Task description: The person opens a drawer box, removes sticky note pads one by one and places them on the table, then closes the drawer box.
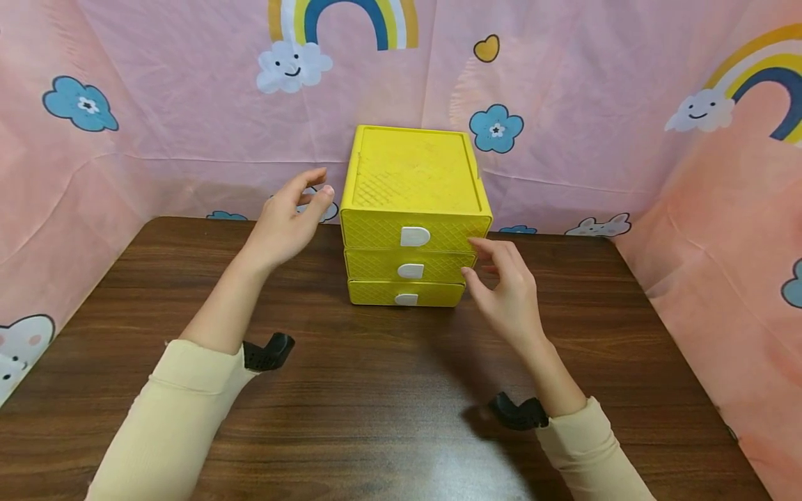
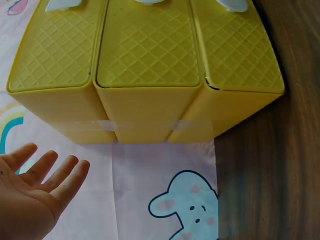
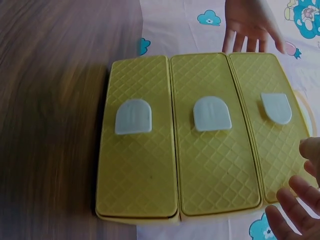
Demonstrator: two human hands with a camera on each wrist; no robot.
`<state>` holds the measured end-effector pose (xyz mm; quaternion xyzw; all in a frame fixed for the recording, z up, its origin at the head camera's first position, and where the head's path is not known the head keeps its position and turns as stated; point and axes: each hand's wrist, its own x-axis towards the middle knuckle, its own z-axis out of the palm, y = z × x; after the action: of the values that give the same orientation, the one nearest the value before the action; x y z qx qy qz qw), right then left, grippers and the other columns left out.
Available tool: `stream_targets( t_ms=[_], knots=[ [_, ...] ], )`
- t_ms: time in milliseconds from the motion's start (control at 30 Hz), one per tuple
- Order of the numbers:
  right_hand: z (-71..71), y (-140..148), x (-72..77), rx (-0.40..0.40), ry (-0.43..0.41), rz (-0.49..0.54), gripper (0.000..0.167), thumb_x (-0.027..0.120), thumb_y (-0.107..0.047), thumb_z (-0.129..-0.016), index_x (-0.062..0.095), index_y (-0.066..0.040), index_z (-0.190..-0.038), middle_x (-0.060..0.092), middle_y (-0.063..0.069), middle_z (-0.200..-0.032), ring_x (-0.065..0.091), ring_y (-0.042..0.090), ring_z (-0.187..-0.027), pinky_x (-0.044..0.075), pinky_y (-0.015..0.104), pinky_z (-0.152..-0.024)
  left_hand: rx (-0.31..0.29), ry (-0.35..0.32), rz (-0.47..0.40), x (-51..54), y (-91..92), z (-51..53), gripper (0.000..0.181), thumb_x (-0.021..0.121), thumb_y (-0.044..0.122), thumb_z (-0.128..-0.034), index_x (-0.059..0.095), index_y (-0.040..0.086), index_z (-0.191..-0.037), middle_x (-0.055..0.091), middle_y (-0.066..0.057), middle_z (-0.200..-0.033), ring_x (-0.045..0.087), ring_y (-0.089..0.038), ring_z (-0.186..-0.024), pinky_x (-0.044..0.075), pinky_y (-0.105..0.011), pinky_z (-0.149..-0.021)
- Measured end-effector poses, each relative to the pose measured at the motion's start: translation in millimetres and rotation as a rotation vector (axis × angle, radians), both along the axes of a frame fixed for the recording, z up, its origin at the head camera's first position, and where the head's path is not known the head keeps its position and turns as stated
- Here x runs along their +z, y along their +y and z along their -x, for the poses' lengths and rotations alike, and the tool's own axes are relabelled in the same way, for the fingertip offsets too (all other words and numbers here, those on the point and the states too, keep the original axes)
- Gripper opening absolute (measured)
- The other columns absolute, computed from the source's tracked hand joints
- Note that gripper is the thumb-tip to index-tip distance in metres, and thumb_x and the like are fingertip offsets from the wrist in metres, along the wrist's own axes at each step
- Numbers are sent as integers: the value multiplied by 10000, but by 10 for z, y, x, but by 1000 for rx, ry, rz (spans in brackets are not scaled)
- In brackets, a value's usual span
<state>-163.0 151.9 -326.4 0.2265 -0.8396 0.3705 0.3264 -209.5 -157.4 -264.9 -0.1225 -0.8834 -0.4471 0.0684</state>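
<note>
A yellow three-drawer box (image 1: 416, 170) stands at the back of the table, its drawers closed, each with a white handle (image 1: 415, 236). My left hand (image 1: 285, 226) is raised just left of the box, fingers relaxed and holding nothing; the left wrist view shows this hand (image 2: 37, 192) apart from the box's side (image 2: 150, 110). Near the front right edge of the box is my right hand (image 1: 507, 292), fingers loosely bent with a gap to the thumb. In the right wrist view, my right hand (image 3: 300, 200) appears beside the top drawer (image 3: 272, 145), and whether it touches is unclear.
The box stands on a dark wooden table (image 1: 351, 403). Behind it and along both sides hangs a pink cloth (image 1: 213, 111) with rainbows, clouds and flowers. Black wrist mounts (image 1: 269, 352) show at both sleeves.
</note>
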Motion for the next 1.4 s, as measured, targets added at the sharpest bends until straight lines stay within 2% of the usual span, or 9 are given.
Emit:
stream_targets(
  t_ms=[233,667,1033,1400],
  knots=[
    [10,-116,-3,-1,4,10,371,700,-52,-789,602,-54,-1146,587,96,-1004,574,196,-928,525,309,-746,1,-15,-7,54,26,55,564,393,523,-931,390,211,-1400,364,-44,-1444,395,-318,-1272,367,-515,-996],
    [51,-304,28,11,17,53,339,703,-78,-797,616,-48,-1124,582,101,-974,570,180,-902,527,340,-735,13,-94,-51,151,98,152,566,449,504,-917,377,232,-1408,352,1,-1456,416,-216,-1279,424,-449,-969],
    [71,-450,86,-1,36,70,294,687,-77,-808,631,-50,-1095,592,96,-962,590,177,-906,526,305,-761,13,-124,-90,164,103,226,539,480,435,-922,393,210,-1404,392,-9,-1429,447,-214,-1249,431,-415,-955],
    [106,-580,87,-44,29,91,260,687,-64,-804,643,-47,-1059,598,91,-931,589,164,-856,527,255,-722,32,-156,-133,190,147,281,518,491,394,-923,412,196,-1395,427,-22,-1405,485,-195,-1209,461,-364,-917]
  ],
)
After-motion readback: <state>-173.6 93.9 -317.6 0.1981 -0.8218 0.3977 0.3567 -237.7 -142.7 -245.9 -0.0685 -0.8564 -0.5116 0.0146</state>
